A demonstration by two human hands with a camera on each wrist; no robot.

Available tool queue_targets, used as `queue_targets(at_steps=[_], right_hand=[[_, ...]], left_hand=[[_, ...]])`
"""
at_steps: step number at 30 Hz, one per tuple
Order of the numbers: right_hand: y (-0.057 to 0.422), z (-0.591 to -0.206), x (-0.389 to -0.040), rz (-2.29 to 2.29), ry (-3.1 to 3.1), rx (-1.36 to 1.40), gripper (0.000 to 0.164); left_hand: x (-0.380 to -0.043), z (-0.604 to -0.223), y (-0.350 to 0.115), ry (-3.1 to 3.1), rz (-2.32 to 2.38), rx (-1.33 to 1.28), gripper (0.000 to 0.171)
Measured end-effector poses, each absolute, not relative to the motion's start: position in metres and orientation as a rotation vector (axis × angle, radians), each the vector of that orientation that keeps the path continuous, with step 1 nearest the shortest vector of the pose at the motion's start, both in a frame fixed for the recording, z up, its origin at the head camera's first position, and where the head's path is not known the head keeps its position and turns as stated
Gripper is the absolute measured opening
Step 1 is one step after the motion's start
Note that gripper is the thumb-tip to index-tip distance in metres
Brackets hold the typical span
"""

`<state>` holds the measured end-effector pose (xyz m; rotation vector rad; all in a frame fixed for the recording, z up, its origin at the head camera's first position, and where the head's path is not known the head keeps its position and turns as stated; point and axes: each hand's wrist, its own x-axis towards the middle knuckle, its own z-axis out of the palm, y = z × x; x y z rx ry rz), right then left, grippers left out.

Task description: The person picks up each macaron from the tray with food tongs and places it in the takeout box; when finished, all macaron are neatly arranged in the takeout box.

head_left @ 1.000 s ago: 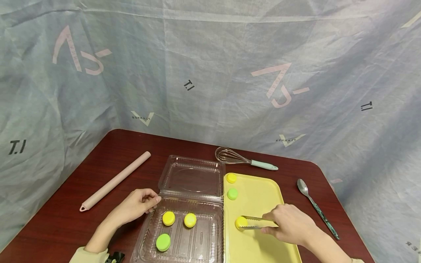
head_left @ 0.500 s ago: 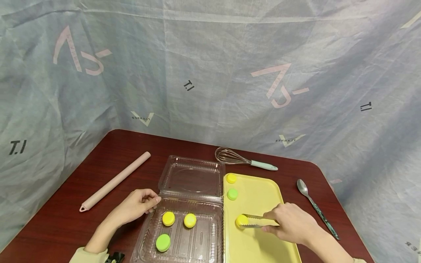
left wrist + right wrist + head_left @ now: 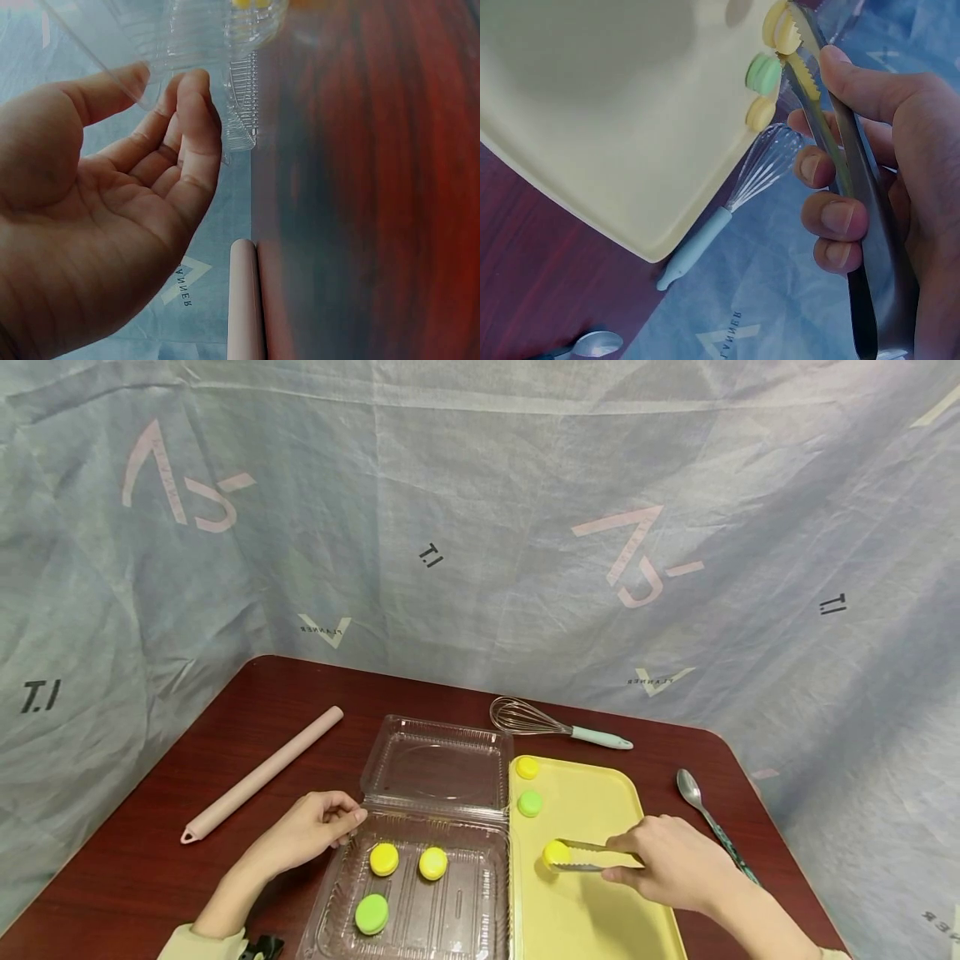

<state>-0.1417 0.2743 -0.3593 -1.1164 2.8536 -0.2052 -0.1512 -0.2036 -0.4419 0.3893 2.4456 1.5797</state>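
Observation:
My right hand (image 3: 671, 864) grips metal tongs (image 3: 885, 270) with serrated tips. Between those tips is a yellow macaron (image 3: 556, 852), lifted a little over the yellow tray (image 3: 588, 797), its shadow below. Farther back on the tray's left side lie a green macaron (image 3: 529, 803) and another yellow macaron (image 3: 527, 767). To the left stands a clear plastic container (image 3: 457, 914), lid laid back, holding two yellow macarons (image 3: 384, 859) and one green macaron (image 3: 372, 914). My left hand (image 3: 318, 827) pinches the container's left edge near the hinge between thumb and fingers.
A pale pink rolling pin (image 3: 266, 772) lies left of the container. Behind the tray rests a whisk (image 3: 600, 737) with a light blue handle. A spoon (image 3: 690, 789) lies right of the tray, partly hidden by the right arm. Grey-blue cloth (image 3: 450, 527) hangs behind the table.
The tongs have risen slightly off the tray with the yellow macaron, shifting a bit back and to the right. My left hand has kept its place on the container.

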Motion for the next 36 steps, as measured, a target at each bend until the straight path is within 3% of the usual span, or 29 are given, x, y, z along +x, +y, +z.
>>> queue_targets(at_steps=[12,20,36], right_hand=[[0.272,-0.344,-0.142,-0.147,2.887,-1.125,0.01],[0.267,-0.337,-0.144,-0.105,2.914,-1.16,0.022],[0.251,-0.328,-0.146,-0.097,2.922,-1.173,0.016]], left_hand=[[-0.152,-0.443,-0.203,2.446,1.584,0.403,0.026],[-0.152,-0.442,-0.204,2.447,1.579,0.403,0.026],[-0.152,-0.444,-0.204,2.432,1.592,0.414,0.026]])
